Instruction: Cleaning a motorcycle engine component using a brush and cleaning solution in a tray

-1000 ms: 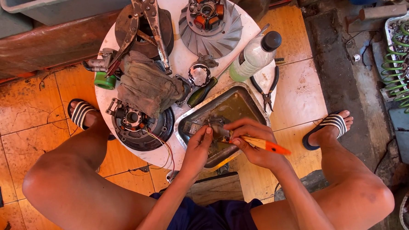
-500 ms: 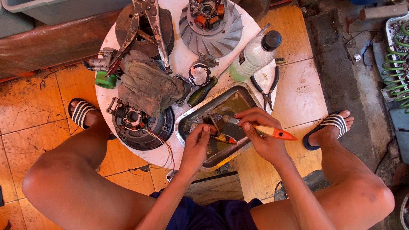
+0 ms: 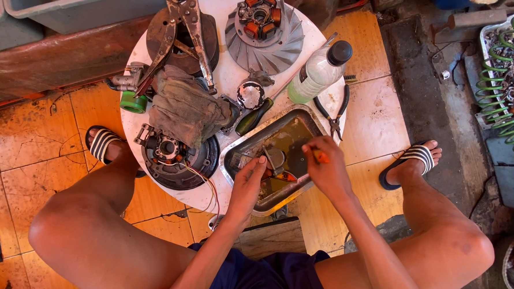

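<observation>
1 head camera looks steeply down, close over the table (image 3: 222, 76).

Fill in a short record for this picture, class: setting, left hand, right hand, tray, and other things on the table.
Setting: person seated at a round white table on an orange tiled floor
Left hand: over the metal tray, holding a small part
Right hand: grips an orange-handled tool
Tray: holds brownish liquid
Other things: plastic bottle, pliers, grey rag, finned metal disc

I see bare arms and legs, dark blue shorts (image 3: 263, 277), and black sandals (image 3: 410, 158) with white stripes.
</observation>
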